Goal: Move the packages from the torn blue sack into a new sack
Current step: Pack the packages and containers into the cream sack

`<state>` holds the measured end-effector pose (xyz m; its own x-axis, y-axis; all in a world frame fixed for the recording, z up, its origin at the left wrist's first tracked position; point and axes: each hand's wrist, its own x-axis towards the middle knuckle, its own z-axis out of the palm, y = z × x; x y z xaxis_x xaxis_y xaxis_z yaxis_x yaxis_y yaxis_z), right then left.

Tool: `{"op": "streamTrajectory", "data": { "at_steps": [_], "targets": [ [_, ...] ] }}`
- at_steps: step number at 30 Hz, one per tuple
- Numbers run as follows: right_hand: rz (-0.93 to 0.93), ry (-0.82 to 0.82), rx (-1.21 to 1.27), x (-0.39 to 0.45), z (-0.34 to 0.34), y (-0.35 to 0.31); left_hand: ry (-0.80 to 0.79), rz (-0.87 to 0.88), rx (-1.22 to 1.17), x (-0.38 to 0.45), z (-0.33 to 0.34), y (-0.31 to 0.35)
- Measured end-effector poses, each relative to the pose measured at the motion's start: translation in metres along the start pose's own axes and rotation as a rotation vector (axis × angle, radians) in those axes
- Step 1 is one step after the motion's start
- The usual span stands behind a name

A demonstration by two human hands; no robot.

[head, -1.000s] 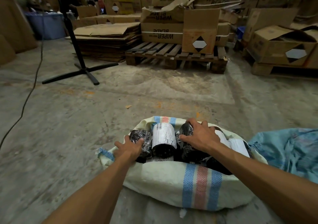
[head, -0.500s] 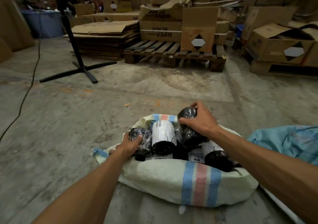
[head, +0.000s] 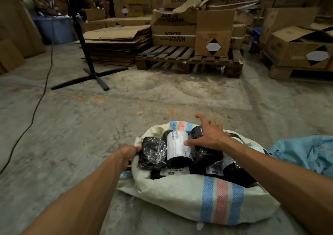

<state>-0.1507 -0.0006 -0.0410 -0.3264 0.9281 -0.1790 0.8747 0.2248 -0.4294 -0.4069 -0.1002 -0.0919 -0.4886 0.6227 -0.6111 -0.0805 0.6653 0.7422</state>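
My right hand [head: 210,136] lay spread, fingers straight, on the black wrapped package [head: 203,149] in the new striped sack [head: 216,198]; its long axis ran away from me. My left hand [head: 128,152] gripped the sack's left rim. The torn blue sack [head: 304,153] lay right, nearer my right hand.

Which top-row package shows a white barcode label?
The middle black package in the white striped sack; the plastic-wrapped packages on either side show no label.
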Motion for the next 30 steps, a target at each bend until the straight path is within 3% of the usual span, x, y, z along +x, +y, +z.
{"op": "streamTrajectory", "data": {
  "at_steps": [4, 6, 10, 13, 15, 18, 22, 24, 27, 30],
  "targets": [
    [-0.205, 0.001, -0.232, -0.014, 0.007, -0.017, 0.135, 0.226, -0.097, 0.001, 0.001, 0.013],
    [-0.214, 0.003, -0.363, -0.02, 0.015, -0.025, 0.239, 0.304, -0.094, -0.001, 0.004, 0.02],
    [-0.193, 0.054, -0.504, -0.021, 0.025, -0.035, 0.527, 0.448, 0.183, -0.01, 0.009, 0.027],
    [-0.199, 0.062, -0.55, -0.018, 0.029, -0.04, 0.693, 0.564, 0.189, -0.025, 0.011, 0.037],
    [-0.226, 0.075, -0.6, -0.019, 0.036, -0.043, 0.716, 0.68, 0.149, -0.033, 0.01, 0.049],
    [-0.259, 0.128, -0.653, -0.019, 0.046, -0.045, 0.599, 0.819, 0.183, -0.033, 0.008, 0.065],
    [-0.298, 0.029, -0.587, -0.021, 0.04, -0.052, 0.305, 0.804, 0.236, -0.031, 0.012, 0.045],
    [-0.308, 0.026, -0.41, -0.02, 0.029, -0.05, 0.196, 0.769, 0.255, -0.035, 0.011, 0.039],
    [-0.228, 0.096, -0.098, -0.018, 0.019, -0.027, 0.023, 0.85, 0.322, -0.039, 0.004, 0.034],
    [-0.159, 0.032, -0.086, -0.018, 0.025, -0.007, 0.045, 0.981, 0.635, -0.038, 0.007, 0.02]
  ]
}}
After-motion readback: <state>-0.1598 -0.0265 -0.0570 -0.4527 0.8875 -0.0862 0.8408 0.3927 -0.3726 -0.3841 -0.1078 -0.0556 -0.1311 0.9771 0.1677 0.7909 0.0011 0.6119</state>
